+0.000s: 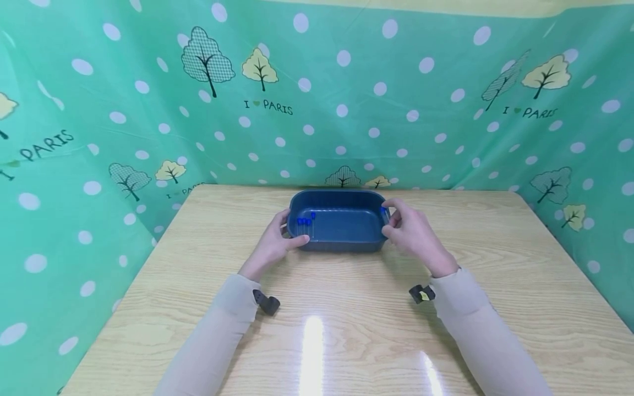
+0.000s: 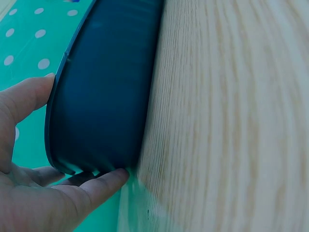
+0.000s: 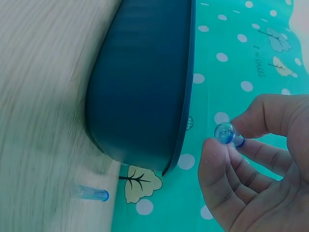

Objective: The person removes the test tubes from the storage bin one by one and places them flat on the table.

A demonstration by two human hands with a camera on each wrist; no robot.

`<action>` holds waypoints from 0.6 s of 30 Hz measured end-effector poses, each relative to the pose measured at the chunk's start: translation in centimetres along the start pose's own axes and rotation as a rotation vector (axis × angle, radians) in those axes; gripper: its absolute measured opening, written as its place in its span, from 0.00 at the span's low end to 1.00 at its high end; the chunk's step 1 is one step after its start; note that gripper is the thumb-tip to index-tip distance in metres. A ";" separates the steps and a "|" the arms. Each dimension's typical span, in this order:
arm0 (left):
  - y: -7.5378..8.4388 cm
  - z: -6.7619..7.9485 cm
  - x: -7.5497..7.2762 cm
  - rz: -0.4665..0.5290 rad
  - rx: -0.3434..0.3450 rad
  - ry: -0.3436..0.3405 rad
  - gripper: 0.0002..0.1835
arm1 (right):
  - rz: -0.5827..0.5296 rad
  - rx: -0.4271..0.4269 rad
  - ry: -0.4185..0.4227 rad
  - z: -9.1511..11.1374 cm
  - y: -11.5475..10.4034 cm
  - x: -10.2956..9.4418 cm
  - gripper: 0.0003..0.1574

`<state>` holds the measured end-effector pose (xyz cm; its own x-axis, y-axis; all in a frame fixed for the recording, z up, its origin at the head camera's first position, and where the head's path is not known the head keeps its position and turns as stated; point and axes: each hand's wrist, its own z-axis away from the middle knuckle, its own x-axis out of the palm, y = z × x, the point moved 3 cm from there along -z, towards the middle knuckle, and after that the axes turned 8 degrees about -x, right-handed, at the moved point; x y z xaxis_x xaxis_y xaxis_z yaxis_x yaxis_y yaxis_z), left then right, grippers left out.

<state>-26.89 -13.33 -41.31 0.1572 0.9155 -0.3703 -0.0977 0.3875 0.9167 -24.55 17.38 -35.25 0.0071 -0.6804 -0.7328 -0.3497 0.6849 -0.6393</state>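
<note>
At the left, the end of the blue tub (image 1: 338, 247) was gripped by the left hand (image 1: 273, 242), thumb over the near rim. Inside that end four blue-capped tubes (image 1: 304, 221) were grouped, caps farthest away. By the right rim, a single tube (image 3: 225, 133) was pinched in the right hand (image 1: 411, 226), cap pointed away, the group well to its left. Beside the tub's right end, a loose tube (image 3: 94, 194) was seen.

Tub (image 1: 342, 247) and tube (image 3: 93, 193) on wooden table (image 1: 366, 319)
</note>
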 end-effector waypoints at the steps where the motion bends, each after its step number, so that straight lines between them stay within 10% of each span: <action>1: 0.0 0.0 0.0 -0.001 0.001 0.000 0.50 | 0.002 0.001 0.001 0.0 0.1 0.0 0.33; 18: 0.0 0.0 0.0 -0.007 -0.004 0.002 0.50 | 0.053 0.037 0.004 -0.3 1.6 -0.6 0.32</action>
<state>-26.85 -13.37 -41.33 0.1555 0.9129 -0.3775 -0.1006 0.3948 0.9133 -25.42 18.82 -35.81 -0.0141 -0.6442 -0.7647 -0.3146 0.7288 -0.6082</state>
